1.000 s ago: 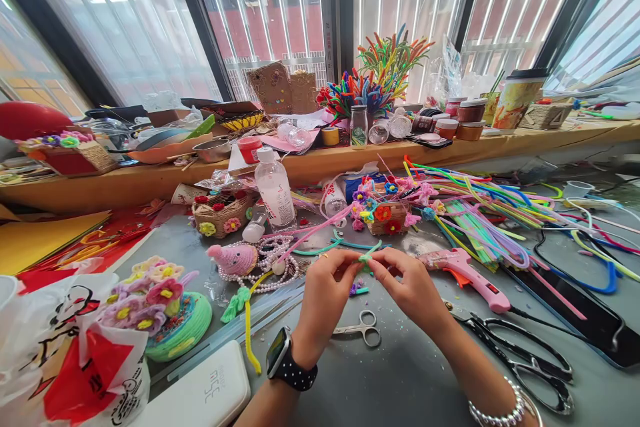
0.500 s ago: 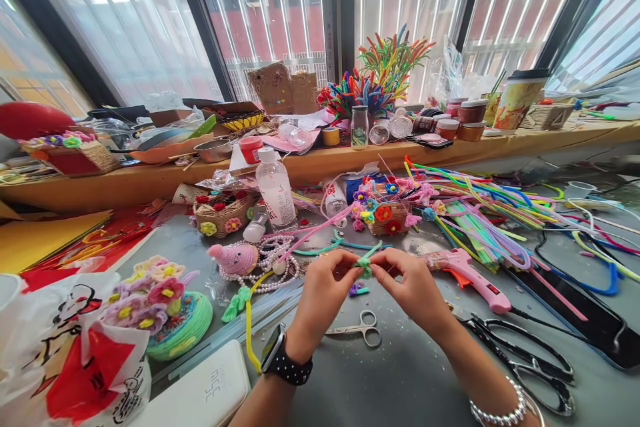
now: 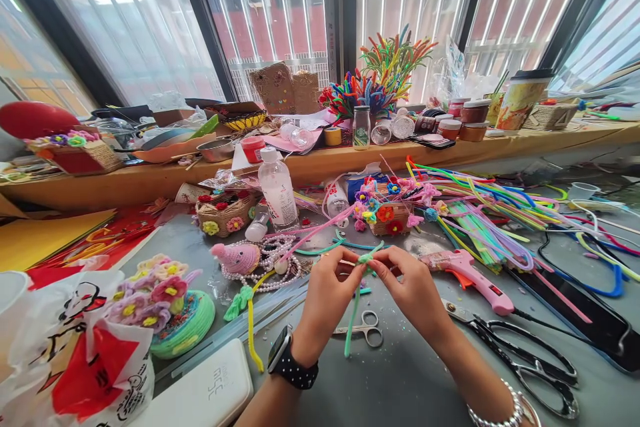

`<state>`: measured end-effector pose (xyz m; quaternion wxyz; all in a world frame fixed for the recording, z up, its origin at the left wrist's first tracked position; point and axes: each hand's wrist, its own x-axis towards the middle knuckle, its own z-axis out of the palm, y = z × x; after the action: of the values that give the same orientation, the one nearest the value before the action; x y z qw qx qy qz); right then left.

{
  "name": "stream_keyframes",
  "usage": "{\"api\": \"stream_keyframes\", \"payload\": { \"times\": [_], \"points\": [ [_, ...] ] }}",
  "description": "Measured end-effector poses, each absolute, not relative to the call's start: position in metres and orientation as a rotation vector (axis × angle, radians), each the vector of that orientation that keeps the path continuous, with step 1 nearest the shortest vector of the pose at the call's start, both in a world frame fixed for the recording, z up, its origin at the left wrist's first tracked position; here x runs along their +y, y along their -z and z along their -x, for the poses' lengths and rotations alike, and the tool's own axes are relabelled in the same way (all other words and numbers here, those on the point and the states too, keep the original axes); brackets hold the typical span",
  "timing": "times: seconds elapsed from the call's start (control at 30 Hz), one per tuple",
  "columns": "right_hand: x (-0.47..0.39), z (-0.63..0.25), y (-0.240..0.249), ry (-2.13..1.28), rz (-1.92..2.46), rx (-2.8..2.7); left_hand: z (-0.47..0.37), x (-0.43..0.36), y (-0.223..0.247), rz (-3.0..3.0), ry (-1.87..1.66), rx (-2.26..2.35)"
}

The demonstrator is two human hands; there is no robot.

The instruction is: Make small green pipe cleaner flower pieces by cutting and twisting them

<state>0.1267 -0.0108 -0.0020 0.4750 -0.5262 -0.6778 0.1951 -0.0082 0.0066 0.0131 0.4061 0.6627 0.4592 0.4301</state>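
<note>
Both my hands meet in front of me, fingertips pinched on a light-green pipe cleaner [image 3: 353, 320] that is bent into a small looped bunch between them. One long end of it hangs down below the fingers, and a short end sticks up to the right. My left hand [image 3: 334, 290], with a watch on its wrist, pinches the bunch from the left. My right hand [image 3: 407, 283], with a beaded bracelet, grips it from the right. Small scissors [image 3: 367, 329] lie on the table just below the hands. A pink glue gun [image 3: 475, 273] rests right of my right hand.
Large black-handled scissors [image 3: 525, 353] and a dark phone-like slab [image 3: 575, 313] lie at the right. Pipe cleaners [image 3: 480, 213] spread behind. A plastic bottle [image 3: 277, 190], pearl strings [image 3: 270, 263], a white power bank [image 3: 205, 383] and a plastic bag [image 3: 95, 360] stand or lie leftward.
A long end of the light-green pipe cleaner now hangs below my fingers, across the small scissors. My hands stay close together, still pinching it. The view has shifted slightly.
</note>
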Motion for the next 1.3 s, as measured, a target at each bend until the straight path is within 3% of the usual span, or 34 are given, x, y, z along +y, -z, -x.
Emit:
{"api": "stream_keyframes", "payload": {
  "times": [0.53,0.83,1.07,1.3],
  "points": [
    [-0.0105,-0.1285,-0.0016,-0.711,1.208,-1.538,0.0119,0.0115,-0.0109,-1.267,-0.941,0.994],
    [-0.0079,-0.1324,0.0005,-0.607,1.29,-1.724,0.0119,0.0085,-0.0135,-1.73,-1.028,1.142],
    [-0.007,-0.1345,-0.0003,-0.707,1.298,-1.737,0.0121,0.0077,-0.0128,-1.83,-0.996,1.145],
    [-0.0084,-0.1332,0.0022,-0.524,1.29,-1.777,0.0104,0.0063,-0.0109,-1.849,-1.041,1.184]
  ]
}}
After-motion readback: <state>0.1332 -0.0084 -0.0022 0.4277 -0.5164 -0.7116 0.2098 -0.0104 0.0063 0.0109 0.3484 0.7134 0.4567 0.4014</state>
